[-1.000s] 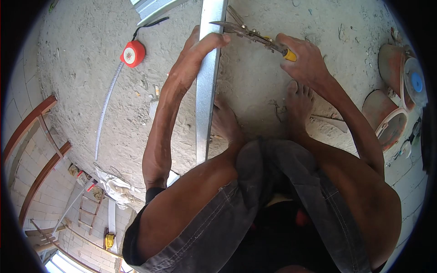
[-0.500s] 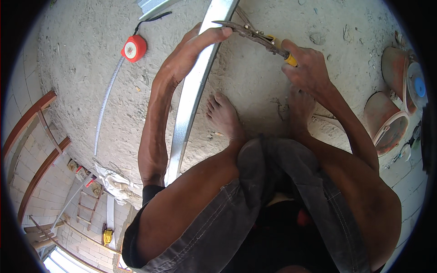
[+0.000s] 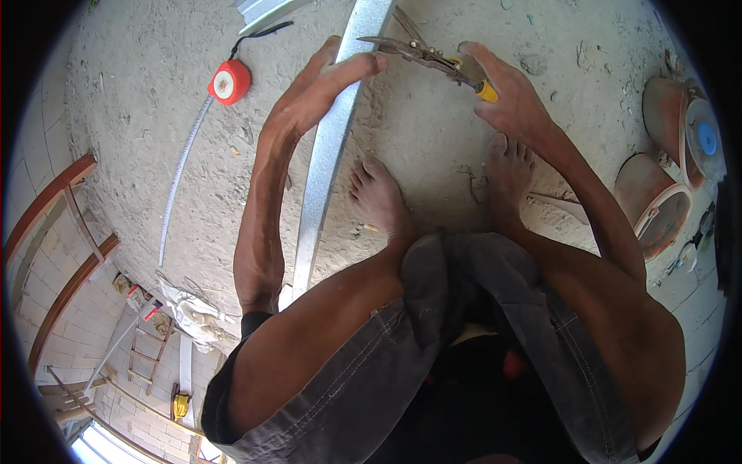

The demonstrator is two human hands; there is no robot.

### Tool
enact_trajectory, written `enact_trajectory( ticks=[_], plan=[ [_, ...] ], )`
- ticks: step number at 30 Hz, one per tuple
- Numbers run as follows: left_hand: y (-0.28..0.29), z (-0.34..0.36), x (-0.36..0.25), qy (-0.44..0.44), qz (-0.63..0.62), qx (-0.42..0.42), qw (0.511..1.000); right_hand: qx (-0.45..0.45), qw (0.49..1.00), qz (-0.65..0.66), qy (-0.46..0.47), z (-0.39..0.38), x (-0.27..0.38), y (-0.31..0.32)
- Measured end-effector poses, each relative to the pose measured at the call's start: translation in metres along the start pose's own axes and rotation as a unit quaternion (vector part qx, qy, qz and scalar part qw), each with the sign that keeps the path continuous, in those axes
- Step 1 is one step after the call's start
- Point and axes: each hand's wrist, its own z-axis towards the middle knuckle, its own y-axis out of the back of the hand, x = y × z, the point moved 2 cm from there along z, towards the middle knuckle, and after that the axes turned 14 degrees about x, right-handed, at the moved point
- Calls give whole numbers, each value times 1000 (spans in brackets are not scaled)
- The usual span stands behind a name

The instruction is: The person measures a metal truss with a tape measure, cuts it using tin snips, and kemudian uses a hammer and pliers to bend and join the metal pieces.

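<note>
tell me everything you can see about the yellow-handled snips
The snips look like dark metal, with bolts around the pivot and a yellow grip at the handle end. They lie slantwise, tip to the left, the visible blade over the face of the silvery metal bar. The right hand holds the yellow end. Where the second blade sits is unclear.

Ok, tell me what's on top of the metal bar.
The thumb of the left hand crosses the bar, and one blade of the snips reaches over it. The surface beneath both is covered; the bar's near end is hidden by the thigh.
</note>
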Motion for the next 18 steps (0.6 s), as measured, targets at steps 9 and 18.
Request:
enact_trajectory(
  ticks=[9, 18],
  plan=[
    [-2, 4, -15, -82, 31, -28, 996, 95, 988, 112, -41, -5, -7, 1],
    [11, 14, -9, -52, 45, -2, 998, 67, 994, 76, -36, 3, -9, -8]
  ],
)
